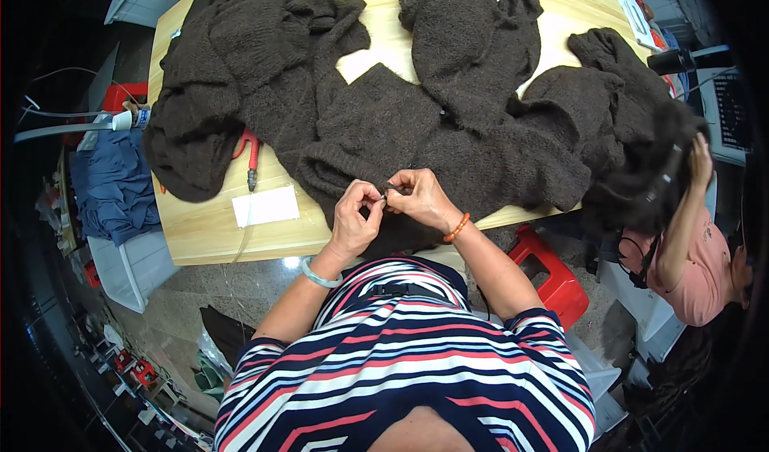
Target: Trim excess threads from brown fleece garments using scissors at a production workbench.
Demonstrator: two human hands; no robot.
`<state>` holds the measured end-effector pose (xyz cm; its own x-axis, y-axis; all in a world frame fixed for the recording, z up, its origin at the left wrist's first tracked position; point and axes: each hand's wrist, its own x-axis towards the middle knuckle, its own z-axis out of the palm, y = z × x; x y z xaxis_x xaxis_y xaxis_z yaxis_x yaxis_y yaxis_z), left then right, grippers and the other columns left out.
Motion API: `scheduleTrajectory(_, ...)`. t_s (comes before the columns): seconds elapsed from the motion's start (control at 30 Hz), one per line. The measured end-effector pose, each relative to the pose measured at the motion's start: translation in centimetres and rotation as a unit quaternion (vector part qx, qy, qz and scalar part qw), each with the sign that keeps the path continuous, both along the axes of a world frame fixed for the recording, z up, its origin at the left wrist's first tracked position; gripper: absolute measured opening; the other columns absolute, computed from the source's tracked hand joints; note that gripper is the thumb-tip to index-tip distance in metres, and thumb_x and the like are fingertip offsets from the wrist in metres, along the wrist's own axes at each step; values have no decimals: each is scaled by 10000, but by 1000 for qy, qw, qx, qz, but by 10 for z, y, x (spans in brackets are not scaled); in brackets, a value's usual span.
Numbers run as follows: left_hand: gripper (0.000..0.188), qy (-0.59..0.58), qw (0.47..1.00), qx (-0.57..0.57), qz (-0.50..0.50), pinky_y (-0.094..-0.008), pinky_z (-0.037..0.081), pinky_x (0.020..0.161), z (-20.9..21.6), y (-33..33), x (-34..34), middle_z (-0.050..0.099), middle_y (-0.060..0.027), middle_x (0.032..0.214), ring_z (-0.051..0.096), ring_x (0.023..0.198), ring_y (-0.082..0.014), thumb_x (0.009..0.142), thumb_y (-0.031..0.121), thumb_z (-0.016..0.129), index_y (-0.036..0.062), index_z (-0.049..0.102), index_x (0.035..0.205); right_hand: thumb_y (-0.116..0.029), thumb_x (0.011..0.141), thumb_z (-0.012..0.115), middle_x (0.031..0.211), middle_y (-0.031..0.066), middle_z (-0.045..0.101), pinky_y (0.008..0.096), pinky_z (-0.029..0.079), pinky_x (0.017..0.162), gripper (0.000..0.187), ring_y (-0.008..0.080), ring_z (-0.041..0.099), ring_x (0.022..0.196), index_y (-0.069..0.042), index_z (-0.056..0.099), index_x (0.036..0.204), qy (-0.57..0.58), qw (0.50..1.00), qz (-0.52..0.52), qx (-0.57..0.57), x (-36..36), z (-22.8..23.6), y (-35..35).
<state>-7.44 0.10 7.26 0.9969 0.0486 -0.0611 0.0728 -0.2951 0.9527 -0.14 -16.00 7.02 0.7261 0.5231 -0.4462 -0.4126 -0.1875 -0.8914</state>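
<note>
Near the table's front edge, my left hand and my right hand meet fingertip to fingertip. Both are closed in a pinch around something small and dark, with a pale glint, too small to name. Right under them lies the front of a dark brown knit garment, its folds spread across the middle of the table. A pale bangle circles my left wrist, and an orange bead bracelet my right.
More dark knits cover the wooden table. A red-handled air gun and white card lie at left. Blue cloth fills a bin. A red stool stands right; beyond, a co-worker handles dark knitwear.
</note>
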Motion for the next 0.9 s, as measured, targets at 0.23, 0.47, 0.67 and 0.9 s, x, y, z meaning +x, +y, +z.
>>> scheduleTrajectory(0.23, 118, 197, 884, -421, 52, -234, 477, 785, -15, 18, -6, 596, -15, 930, 580, 849, -94, 881, 17, 643, 61, 572, 963, -96, 844, 635, 759, 90, 663, 270, 540, 614, 185, 135, 669, 697, 70, 626, 925, 56, 997, 29, 55, 2, 1, -2)
scheduleTrajectory(0.47, 141, 279, 753, -590, 89, -321, 478, 842, -10, 30, -7, 654, -30, 1012, 594, 938, -136, 907, 84, 625, 81, 602, 1046, -227, 845, 655, 862, 189, 680, 444, 521, 734, 233, 380, 657, 818, -27, 622, 961, -247, 958, 70, -125, 0, 16, 8)
scheduleTrajectory(0.67, 196, 96, 981, -74, 152, -306, 484, 832, -32, 69, -9, 607, -83, 1082, 595, 905, -189, 842, 47, 669, 28, 597, 1024, -188, 820, 692, 890, 169, 680, 387, 522, 708, 213, 339, 666, 835, -21, 675, 951, -271, 943, 120, -149, 0, 13, -18)
scheduleTrajectory(0.9, 576, -123, 951, 216, -183, -449, 341, 1048, 39, 7, 25, 586, -157, 1181, 551, 1104, -313, 725, 59, 699, 56, 522, 1273, -103, 800, 694, 916, 158, 691, 356, 547, 707, 178, 311, 677, 841, -25, 703, 960, -315, 941, 75, -100, -10, 23, -8)
